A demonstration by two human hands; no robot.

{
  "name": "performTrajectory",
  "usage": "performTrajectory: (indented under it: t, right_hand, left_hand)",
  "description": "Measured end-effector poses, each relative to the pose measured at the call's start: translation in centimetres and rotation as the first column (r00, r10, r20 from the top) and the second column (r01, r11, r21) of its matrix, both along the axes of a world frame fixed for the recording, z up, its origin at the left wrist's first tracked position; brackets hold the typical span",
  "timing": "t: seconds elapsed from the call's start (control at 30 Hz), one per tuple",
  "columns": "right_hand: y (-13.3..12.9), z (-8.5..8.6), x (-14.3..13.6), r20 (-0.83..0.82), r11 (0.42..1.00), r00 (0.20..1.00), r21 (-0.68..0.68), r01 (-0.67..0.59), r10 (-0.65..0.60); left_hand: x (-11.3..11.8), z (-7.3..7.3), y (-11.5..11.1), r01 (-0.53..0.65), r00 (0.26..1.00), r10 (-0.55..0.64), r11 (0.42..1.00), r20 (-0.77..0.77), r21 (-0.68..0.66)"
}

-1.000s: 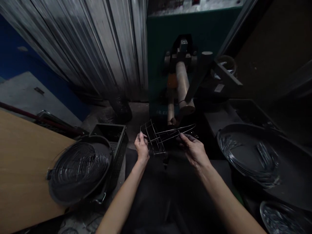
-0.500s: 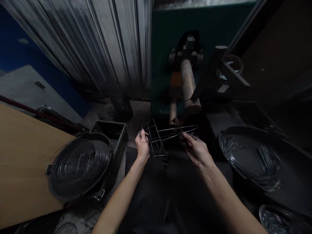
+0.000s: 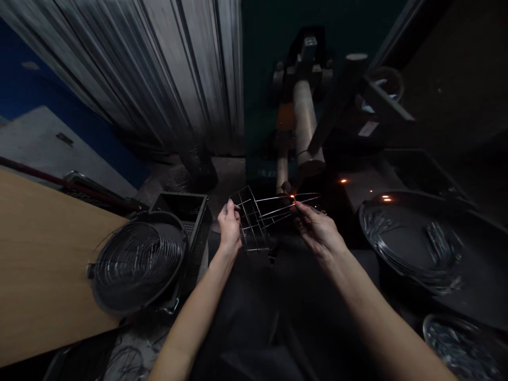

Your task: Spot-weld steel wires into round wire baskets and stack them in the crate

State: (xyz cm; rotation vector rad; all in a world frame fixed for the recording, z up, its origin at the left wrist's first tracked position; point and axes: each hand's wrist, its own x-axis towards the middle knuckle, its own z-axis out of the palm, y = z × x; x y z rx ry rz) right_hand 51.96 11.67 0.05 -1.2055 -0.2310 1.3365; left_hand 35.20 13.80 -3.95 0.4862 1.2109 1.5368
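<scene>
My left hand (image 3: 230, 225) is closed on the left edge of a wire rack (image 3: 254, 226), a welded metal grid with long wires reaching right. My right hand (image 3: 317, 230) pinches a thin metal wire at the rack's long wires; its lower fingers are in shadow. Just above those fingertips an orange glow (image 3: 292, 197) shows where the wires meet the lower electrode tip (image 3: 284, 188) of a spot welding machine. The machine's thick upper arm (image 3: 305, 119) hangs over this spot.
On the left, a round black pan (image 3: 137, 267) holds coiled wire rings, beside a dark plastic crate (image 3: 198, 217). A large dark tray (image 3: 413, 283) at right carries bundles of wire pieces, with a bowl of metal parts (image 3: 456, 344) below it. Bright sparks (image 3: 386, 198) fly near the tray.
An orange glow has appeared at the wires by the electrode, and sparks have flown off to the right. The rack and both hands sit slightly higher in view; both grips stay closed.
</scene>
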Motion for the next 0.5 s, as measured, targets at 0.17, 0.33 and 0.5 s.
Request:
performTrajectory:
  t: [0.17,0.33,0.5]
  right_hand:
    - [-1.6,-0.6,1.4,0.004,0.999,1.0,-0.032,0.015,-0.015]
    - [-2.8,-1.9,3.5,0.076,0.998,0.996,-0.027,0.055,-0.053]
    - [-3.1,-2.1,4.1,0.05,0.998,0.999,-0.059,0.0,0.003]
  left_hand:
    - [0.2,0.2,0.1,-0.028,0.999,0.028,0.999,0.027,-0.025]
    - [0.1,0.3,1.1,-0.065,0.998,0.065,0.998,0.01,0.018]
    - [-0.4,0.5,1.6,-0.064,0.997,0.064,0.998,-0.039,0.004]
